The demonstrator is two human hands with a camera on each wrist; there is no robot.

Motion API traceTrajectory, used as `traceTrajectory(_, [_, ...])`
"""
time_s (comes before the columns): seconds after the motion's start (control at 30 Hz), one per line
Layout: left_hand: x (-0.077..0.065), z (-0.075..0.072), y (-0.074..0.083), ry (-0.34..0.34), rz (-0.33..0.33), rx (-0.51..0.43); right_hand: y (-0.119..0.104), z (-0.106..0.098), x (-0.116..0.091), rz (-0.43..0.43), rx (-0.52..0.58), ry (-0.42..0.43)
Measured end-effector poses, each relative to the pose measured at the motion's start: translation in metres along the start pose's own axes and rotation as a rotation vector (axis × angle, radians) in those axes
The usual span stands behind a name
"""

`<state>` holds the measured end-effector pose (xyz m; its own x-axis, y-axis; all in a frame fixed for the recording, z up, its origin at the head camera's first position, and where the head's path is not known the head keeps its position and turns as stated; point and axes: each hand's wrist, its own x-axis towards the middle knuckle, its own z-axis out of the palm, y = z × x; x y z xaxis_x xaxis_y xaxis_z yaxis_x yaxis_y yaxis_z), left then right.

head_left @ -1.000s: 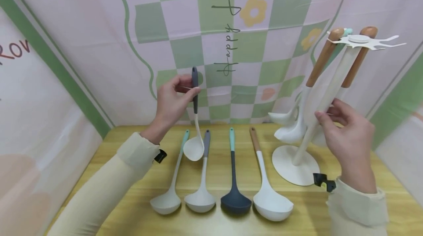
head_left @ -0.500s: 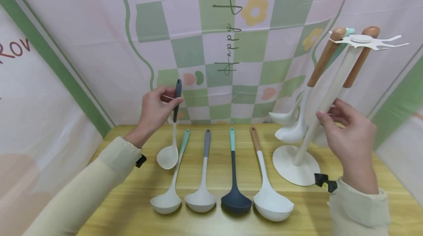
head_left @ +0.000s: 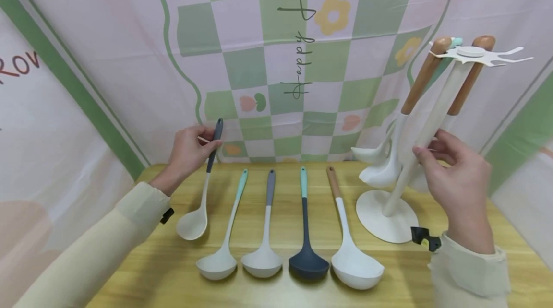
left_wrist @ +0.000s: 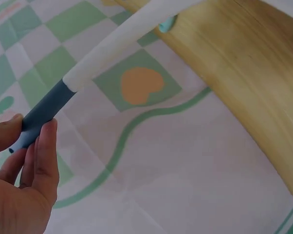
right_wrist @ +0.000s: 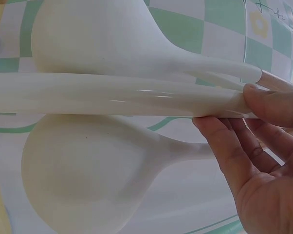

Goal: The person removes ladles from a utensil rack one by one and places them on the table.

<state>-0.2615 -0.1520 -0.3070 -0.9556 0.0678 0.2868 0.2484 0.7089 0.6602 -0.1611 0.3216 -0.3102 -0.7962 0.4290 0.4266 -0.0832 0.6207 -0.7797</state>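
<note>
At the left end of the table, my left hand (head_left: 187, 152) pinches the dark grey-blue handle of a white ladle (head_left: 193, 224) between thumb and fingers. The ladle is tilted, bowl down; whether the bowl touches the table I cannot tell. In the left wrist view the fingers hold the handle near its holed end. On the right, my right hand (head_left: 460, 178) holds the pole of a white utensil rack (head_left: 444, 97) with thumb and fingers. Several utensils hang from the rack, among them a brown-handled ladle (head_left: 392, 154); the pole partly hides others.
A row of ladles lies on the wooden table (head_left: 285, 293): a mint-handled white one (head_left: 217, 266), a grey-handled one (head_left: 262, 264), a black one with a mint handle (head_left: 308, 264) and a brown-handled white one (head_left: 357, 267). A patterned cloth (head_left: 242, 25) hangs behind.
My left hand has carried the ladle leftward and down, from above the grey-handled ladle to the left of the mint-handled one. The right hand stays on the rack's pole.
</note>
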Motion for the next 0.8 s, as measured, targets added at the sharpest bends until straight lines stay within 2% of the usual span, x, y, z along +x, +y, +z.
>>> traceTrajectory(0.2, [-0.002,0.001,-0.014,-0.080,-0.037,0.053,0.001,-0.001,0.000,0.001,-0.008,-0.007])
traceTrajectory(0.5, [-0.006,0.000,-0.033,-0.210,-0.191,0.074,0.003,-0.002,0.000,0.011,-0.008,-0.021])
traceTrajectory(0.8, [-0.012,0.007,-0.058,-0.303,-0.290,0.035,0.002,-0.003,0.002,0.007,-0.010,-0.028])
